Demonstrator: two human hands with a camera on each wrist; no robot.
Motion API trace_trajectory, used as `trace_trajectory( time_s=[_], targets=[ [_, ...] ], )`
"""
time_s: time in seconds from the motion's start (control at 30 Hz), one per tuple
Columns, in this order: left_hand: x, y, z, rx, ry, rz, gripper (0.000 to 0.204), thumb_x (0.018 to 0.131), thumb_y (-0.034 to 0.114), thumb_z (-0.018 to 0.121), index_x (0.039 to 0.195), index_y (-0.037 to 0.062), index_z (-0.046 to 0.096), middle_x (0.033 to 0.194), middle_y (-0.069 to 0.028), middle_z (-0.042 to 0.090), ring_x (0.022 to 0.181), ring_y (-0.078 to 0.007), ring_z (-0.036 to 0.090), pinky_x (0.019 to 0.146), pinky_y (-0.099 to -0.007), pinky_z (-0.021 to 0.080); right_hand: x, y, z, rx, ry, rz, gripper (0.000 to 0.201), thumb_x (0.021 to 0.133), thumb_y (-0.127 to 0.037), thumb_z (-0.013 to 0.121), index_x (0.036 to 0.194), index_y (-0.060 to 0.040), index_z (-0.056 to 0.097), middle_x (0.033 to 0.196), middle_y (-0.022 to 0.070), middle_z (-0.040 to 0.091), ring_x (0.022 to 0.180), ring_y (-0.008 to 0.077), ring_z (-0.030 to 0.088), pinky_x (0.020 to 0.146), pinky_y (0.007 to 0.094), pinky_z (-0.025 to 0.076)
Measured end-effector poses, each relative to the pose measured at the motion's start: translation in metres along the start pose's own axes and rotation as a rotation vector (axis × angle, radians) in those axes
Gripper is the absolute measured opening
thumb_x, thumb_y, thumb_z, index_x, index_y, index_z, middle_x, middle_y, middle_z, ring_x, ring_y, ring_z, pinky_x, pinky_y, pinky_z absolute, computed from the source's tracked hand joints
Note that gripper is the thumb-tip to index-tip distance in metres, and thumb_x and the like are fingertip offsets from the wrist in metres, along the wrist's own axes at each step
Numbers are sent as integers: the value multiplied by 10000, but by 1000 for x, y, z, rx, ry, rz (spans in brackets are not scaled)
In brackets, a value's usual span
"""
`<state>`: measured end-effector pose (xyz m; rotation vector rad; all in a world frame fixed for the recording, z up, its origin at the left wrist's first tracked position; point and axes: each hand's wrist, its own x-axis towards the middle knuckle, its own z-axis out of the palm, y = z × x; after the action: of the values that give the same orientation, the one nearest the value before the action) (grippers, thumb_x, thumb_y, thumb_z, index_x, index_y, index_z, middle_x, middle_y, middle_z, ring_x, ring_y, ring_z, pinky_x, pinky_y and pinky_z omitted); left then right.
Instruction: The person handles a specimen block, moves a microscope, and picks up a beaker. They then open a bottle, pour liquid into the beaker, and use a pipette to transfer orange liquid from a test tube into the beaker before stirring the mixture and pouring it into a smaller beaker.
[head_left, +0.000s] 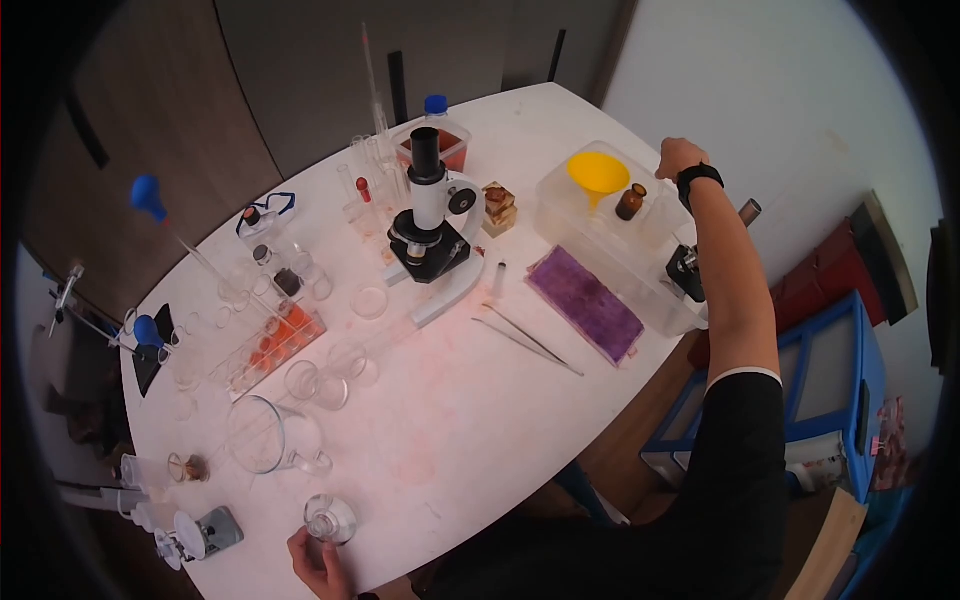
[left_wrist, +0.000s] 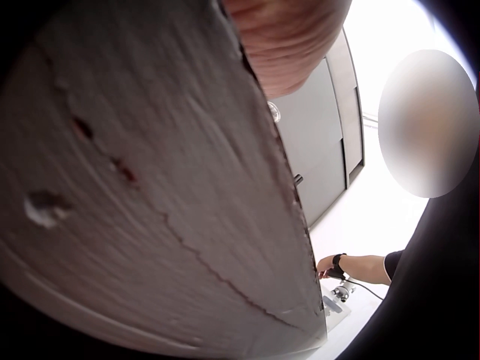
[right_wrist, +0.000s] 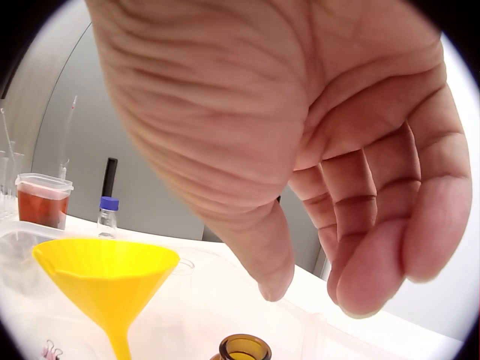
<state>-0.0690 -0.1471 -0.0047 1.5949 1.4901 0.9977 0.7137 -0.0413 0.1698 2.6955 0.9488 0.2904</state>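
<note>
At the near edge of the white table, my left hand (head_left: pixel 318 568) rests beside a small clear glass flask (head_left: pixel 331 520), thumb and fingers right at its lower side. The left wrist view shows mostly the table's underside (left_wrist: pixel 150 187) and part of that hand (left_wrist: pixel 289 45). Over the far right, my right hand (head_left: pixel 682 158) hangs above a clear plastic bin (head_left: pixel 590 245), fingers loosely bent and nothing between them. Below its fingers (right_wrist: pixel 371 281) is the mouth of a brown glass bottle (right_wrist: pixel 246 348); a yellow funnel (right_wrist: pixel 105 266) stands left of it.
A microscope (head_left: pixel 428 215) stands mid-table, with tweezers (head_left: pixel 530 340) and a stained purple pad (head_left: pixel 588 302) to its right. Glass beakers (head_left: pixel 270 435), a rack with orange contents (head_left: pixel 280 340) and blue-bulbed droppers (head_left: pixel 148 195) crowd the left. Past the right edge stands a blue-framed box (head_left: pixel 800 390).
</note>
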Motion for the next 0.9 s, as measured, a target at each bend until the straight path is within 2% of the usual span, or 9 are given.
trace_trajectory(
  time_s=[0.07,0.17,0.27,0.37,0.53,0.57,0.63,0.77,0.9],
  targets=[
    [1,5,0,7,-7,20,362,940,149,640,1228,-56,564,1164,-149,609,1072,-235,562,938,-357,449,4,4,6,-29,100,-33,283,747,-197,749,955,-21,675,759,77,718,694,221,709,654,349,579],
    [1,-1,0,-8,-6,27,360,939,149,643,1227,-53,567,1166,-147,610,1077,-237,561,940,-356,448,-12,2,-18,116,-138,-79,275,767,-196,738,940,4,661,756,100,712,620,211,696,589,333,571],
    [2,-2,-1,21,-6,49,346,935,135,642,1219,-50,572,1165,-145,610,1084,-240,562,949,-358,448,-26,-4,-24,194,-279,-59,278,766,-226,740,948,-20,701,841,112,731,794,251,715,720,368,571],
    [1,-6,-1,10,-1,50,333,932,122,642,1211,-48,577,1166,-144,609,1095,-244,562,958,-359,447,-41,-13,-31,61,-315,-95,301,755,-271,750,918,-21,711,838,112,730,807,245,715,725,364,567],
    [2,-6,-2,-18,-20,56,328,935,124,638,1209,-45,579,1176,-146,605,1103,-250,559,964,-362,446,-42,-28,-9,-222,-303,-211,375,724,-306,781,1019,-78,745,1014,106,734,953,263,703,807,372,545],
    [1,-7,-3,-21,-17,61,328,937,129,638,1208,-45,580,1177,-146,604,1103,-250,560,964,-363,446,-42,-30,0,-278,-291,-227,318,760,-262,744,1025,-87,745,1028,105,733,977,264,699,822,370,544],
    [1,-3,-3,-14,-15,53,333,941,145,639,1206,-47,581,1177,-149,602,1106,-253,559,966,-368,446,-30,-24,27,-320,-230,-259,270,730,-242,756,955,-92,758,963,112,735,943,255,704,786,355,540],
    [1,-6,-2,-29,-10,87,343,947,174,640,1198,-52,586,1180,-156,600,1111,-259,559,964,-377,448,-39,-23,21,-339,-186,-263,222,755,-140,715,959,-63,752,997,123,733,978,276,700,820,369,551],
    [1,-7,-3,-11,-22,81,347,944,182,644,1196,-51,590,1191,-158,598,1114,-261,558,967,-380,446,-27,-15,17,-323,-22,-265,178,796,-89,634,929,-64,749,1013,151,726,968,293,702,796,371,565]
  ],
)
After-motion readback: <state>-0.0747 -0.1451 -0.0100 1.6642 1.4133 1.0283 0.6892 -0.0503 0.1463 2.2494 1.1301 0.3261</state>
